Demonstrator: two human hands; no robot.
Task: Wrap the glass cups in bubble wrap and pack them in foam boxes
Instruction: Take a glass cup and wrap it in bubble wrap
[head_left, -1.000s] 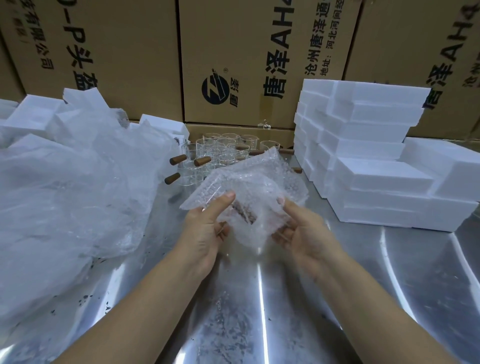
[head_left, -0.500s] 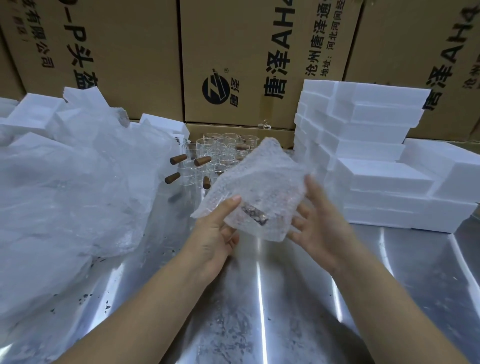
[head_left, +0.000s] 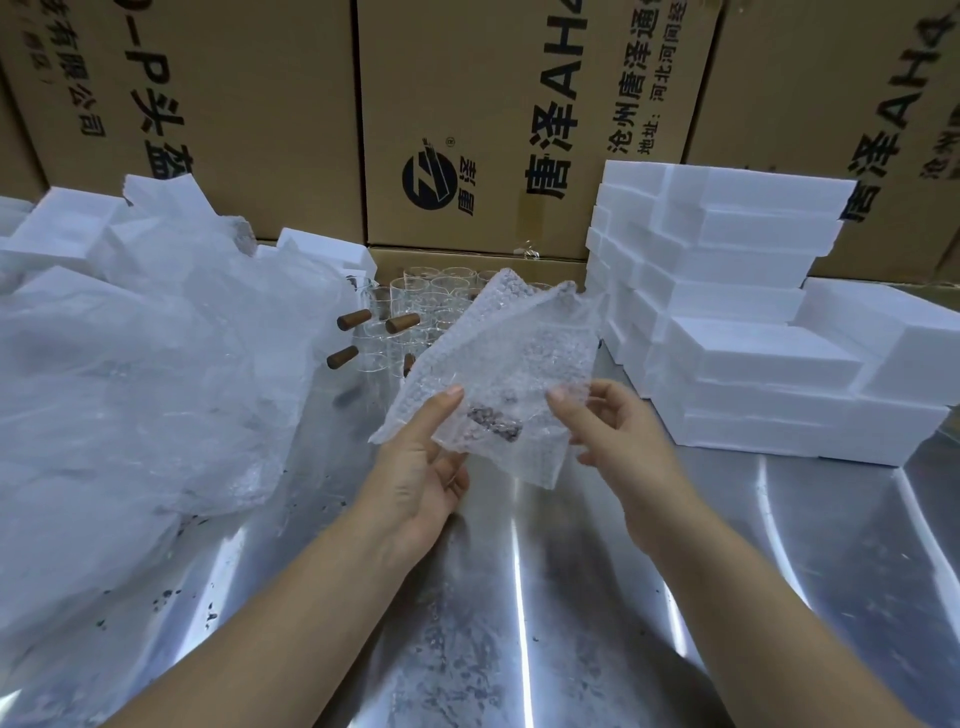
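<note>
A sheet of bubble wrap (head_left: 511, 358) is held up above the steel table, folded round a glass cup whose brown handle (head_left: 493, 422) shows through it. My left hand (head_left: 421, 462) grips the sheet's lower left, thumb pressed on the front. My right hand (head_left: 618, 431) pinches its right edge between thumb and fingers. Behind the sheet stand several clear glass cups (head_left: 415, 322) with brown wooden handles. White foam boxes (head_left: 737, 332) are stacked at the right.
A big heap of thin plastic film (head_left: 145, 364) covers more foam pieces on the left. Brown cardboard cartons (head_left: 467, 119) wall off the back. The steel table (head_left: 519, 623) carries dark specks near me.
The wrapped cup has been turned in my hands. My right hand came from behind the sheet round to its right edge, and the top flap now stands higher.
</note>
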